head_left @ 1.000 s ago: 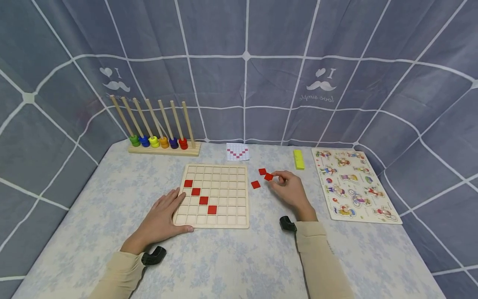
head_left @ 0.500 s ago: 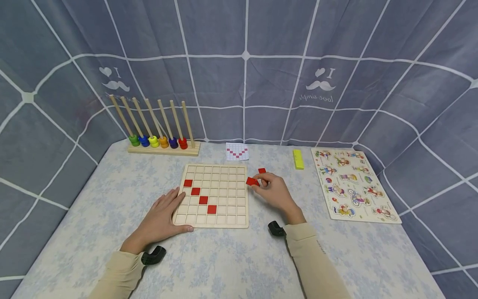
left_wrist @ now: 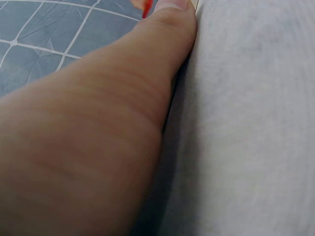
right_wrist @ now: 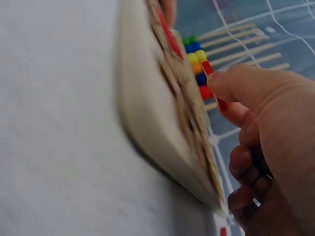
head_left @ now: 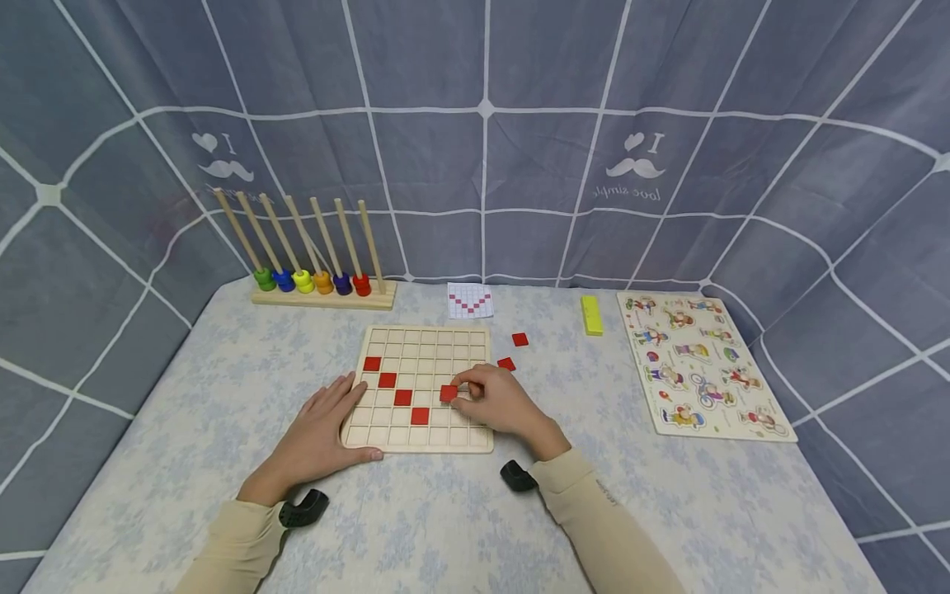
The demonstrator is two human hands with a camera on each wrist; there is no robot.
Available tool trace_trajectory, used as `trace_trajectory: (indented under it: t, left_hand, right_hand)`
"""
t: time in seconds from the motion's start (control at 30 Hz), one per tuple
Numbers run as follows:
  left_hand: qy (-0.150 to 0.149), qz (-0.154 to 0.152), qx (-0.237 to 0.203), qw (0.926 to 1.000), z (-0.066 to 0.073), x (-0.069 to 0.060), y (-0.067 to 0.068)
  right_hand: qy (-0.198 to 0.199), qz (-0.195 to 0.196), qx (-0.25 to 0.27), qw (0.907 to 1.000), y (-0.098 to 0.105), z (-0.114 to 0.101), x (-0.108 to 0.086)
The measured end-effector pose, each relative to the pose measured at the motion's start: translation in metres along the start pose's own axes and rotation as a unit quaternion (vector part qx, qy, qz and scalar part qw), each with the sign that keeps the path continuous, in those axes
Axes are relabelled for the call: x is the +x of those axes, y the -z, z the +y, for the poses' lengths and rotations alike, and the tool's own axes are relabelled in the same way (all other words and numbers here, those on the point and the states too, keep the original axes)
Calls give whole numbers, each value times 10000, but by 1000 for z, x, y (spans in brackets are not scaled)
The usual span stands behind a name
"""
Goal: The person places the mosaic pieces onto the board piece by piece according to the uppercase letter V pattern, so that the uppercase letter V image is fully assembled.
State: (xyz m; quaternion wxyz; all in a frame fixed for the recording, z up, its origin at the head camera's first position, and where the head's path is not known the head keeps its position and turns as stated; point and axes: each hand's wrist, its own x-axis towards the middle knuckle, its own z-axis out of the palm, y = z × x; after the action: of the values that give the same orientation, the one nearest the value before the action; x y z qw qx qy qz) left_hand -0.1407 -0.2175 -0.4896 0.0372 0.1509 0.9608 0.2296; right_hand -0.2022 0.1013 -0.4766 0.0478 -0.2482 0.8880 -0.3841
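A light wooden grid board [head_left: 467, 435] lies on the table with several red squares set in a descending diagonal, the lowest one [head_left: 420, 416] near the bottom row. The left hand [head_left: 312, 437] rests along the board's left edge, fingers straight and thumb at its bottom edge. Between thumb and index finger the right hand [head_left: 505, 404] pinches a red square [head_left: 449, 393] over the board's right half. In the right wrist view that pinched square [right_wrist: 221, 104] is edge-on, held just off the board. Two loose red squares [head_left: 519, 339] [head_left: 506, 364] lie right of the board.
Behind the board is a small pattern card [head_left: 471, 301]. A bead rack [head_left: 326, 302] stands at the back left. A yellow block [head_left: 591, 316] and a picture puzzle board [head_left: 646, 404] lie to the right. A grey curtain hangs behind the table.
The right hand has moved left and nearer the person, carrying the pinched red square from among the loose ones to over the board. The left hand has stayed in place.
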Motion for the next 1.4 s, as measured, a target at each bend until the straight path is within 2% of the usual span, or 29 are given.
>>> trace_trajectory:
  t: [0.2, 0.63, 0.9, 1.4]
  left_hand:
    - [54, -74, 48, 9999, -1, 1, 0]
    - [69, -89, 76, 9999, -5, 1, -3]
    - [33, -76, 122, 9999, -5, 3, -2]
    - [69, -114, 117, 9998, -3, 3, 0]
  right_hand:
    - [132, -142, -413, 9990, -11, -4, 2]
    - [-121, -123, -750, 9970, -19, -6, 6]
    - [-190, -14, -646, 9977, -18, -10, 6]
    - [-577, 72, -213, 9981, -19, -15, 4]
